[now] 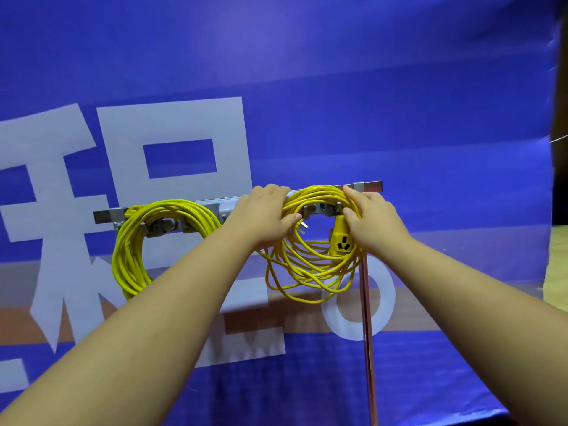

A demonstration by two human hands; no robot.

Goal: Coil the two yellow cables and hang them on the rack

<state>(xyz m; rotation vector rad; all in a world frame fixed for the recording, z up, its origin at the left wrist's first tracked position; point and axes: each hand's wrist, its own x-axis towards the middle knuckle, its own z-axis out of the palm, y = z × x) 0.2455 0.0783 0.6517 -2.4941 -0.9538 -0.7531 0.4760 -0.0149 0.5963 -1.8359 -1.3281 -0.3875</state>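
Observation:
A metal rack [104, 215] with grey hooks runs across a blue banner. One coiled yellow cable [129, 250] hangs from the hooks on the rack's left part, untouched. A second yellow coil [310, 265] hangs at the right part, looser, with its yellow socket end [341, 241] and metal plug prongs [302, 226] showing. My left hand [261, 215] grips the top left of this coil, fingers curled over the strands. My right hand [373, 218] holds the coil's top right side, thumb and fingers around the strands beside the socket.
A thin metal pole [367, 318] drops from the rack's right part toward the bottom edge. The blue banner [338, 103] with large white characters fills the background. A wooden surface [558, 265] shows at the far right.

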